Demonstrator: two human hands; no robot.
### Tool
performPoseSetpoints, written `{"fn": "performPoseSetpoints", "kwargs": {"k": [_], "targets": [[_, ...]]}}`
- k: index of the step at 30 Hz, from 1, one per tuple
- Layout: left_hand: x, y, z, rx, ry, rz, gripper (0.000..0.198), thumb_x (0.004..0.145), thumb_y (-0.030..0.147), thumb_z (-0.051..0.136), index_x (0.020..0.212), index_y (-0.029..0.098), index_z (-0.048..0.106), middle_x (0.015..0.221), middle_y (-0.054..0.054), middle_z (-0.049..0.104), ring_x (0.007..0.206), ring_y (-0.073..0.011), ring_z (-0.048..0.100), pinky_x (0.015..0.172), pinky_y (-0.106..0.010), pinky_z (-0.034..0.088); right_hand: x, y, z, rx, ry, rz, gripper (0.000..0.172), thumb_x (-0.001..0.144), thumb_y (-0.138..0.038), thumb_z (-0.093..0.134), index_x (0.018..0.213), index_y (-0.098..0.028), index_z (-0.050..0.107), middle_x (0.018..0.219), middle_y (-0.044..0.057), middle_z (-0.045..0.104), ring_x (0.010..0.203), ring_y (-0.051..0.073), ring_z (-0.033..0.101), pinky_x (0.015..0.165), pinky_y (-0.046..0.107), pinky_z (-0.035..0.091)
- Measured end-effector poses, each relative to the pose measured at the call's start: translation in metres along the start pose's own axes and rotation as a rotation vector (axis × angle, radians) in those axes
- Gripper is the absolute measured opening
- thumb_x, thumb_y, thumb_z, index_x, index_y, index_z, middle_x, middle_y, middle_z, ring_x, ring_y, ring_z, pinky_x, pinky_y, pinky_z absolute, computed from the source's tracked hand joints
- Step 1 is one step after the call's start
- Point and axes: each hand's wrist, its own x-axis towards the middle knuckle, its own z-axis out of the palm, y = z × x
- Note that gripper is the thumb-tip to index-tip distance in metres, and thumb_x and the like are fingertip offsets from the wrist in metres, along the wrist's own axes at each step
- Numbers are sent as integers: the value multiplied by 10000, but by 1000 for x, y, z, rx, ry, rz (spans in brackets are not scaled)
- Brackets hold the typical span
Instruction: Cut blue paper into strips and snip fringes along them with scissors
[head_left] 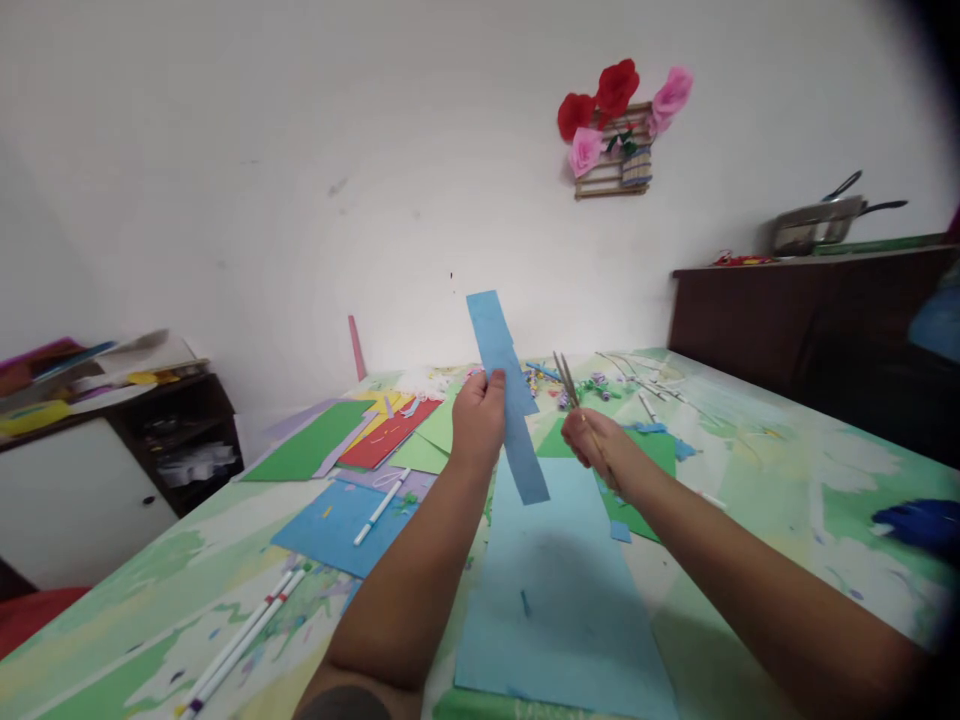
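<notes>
Raised over the table, my left hand (480, 415) pinches a long blue paper strip (531, 470) near its middle. The strip tilts, its top leaning left, and its right edge has a stepped outline. To the right, my right hand (596, 445) is closed around scissors (567, 380), whose narrow blades point up and slightly left, apart from the strip. Below both hands lies a light blue sheet (562, 600), with a small blue scrap on it. A green sheet (652, 455) is partly under that sheet, and blue scraps (684, 449) lie at its right.
Coloured sheets (311, 440) and white markers (240, 640) lie on the patterned tablecloth (765, 500) at the left. Small curled papers are at the back. A dark blue object (919, 525) sits at the right. Paper flowers (619, 88) hang on the wall.
</notes>
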Motion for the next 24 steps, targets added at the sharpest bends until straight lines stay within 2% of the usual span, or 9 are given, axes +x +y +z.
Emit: {"fn": "performPoseSetpoints", "kwargs": {"k": [4,7,10,13,16,18,20,23,24], "targets": [[0,-3,0,21,12,49,266,779,423,378,671,190,450,562,41,416,518,-88,391,486,-196,332,-12,-2,14,-61,-58,-19,446,638,-627,506,561,-188,504,506,-31,441,473,107,380,446,235,270],[0,-2,0,28,-73,67,173,773,316,364,725,195,478,589,41,436,541,-89,413,508,-194,348,-12,0,14,-30,-95,-24,458,691,-629,434,592,-186,500,519,-29,451,475,111,402,466,247,306],[-1,0,1,63,-209,62,122,733,231,382,729,188,495,595,38,461,538,-90,424,500,-195,345,-5,1,7,44,-81,-48,423,727,-584,430,641,-179,514,559,-22,481,494,102,425,496,245,343],[-2,1,2,136,-392,38,113,704,213,422,729,181,528,629,21,527,559,-105,463,509,-210,354,4,0,-2,153,-10,-71,332,726,-509,494,696,-179,519,623,-15,521,544,102,465,534,241,379],[-4,2,2,235,-572,22,100,675,235,495,695,184,578,648,0,575,585,-136,497,527,-234,355,12,1,-11,251,79,-83,228,657,-382,616,705,-183,517,630,-25,534,551,103,479,535,240,387],[-7,4,1,291,-632,18,91,665,250,527,689,193,594,657,-12,585,599,-154,501,550,-253,348,14,3,-16,294,146,-83,202,607,-304,666,659,-178,517,575,-35,522,517,103,468,500,239,371],[-11,7,1,374,-512,92,109,675,276,537,730,201,595,694,-30,582,649,-176,498,598,-276,343,16,4,-19,343,228,-90,190,599,-276,673,634,-177,515,549,-36,519,505,106,470,489,243,366],[-25,8,7,489,-109,339,154,716,320,516,766,190,581,757,-71,556,795,-212,474,710,-304,330,16,4,-19,448,362,-131,176,635,-297,649,665,-197,507,579,-45,532,536,102,491,528,243,392],[-31,6,11,489,-65,387,174,731,338,502,751,183,578,749,-77,545,809,-212,466,732,-307,324,16,4,-17,493,397,-147,177,643,-308,642,674,-204,502,594,-48,537,551,99,499,543,241,401]]}}
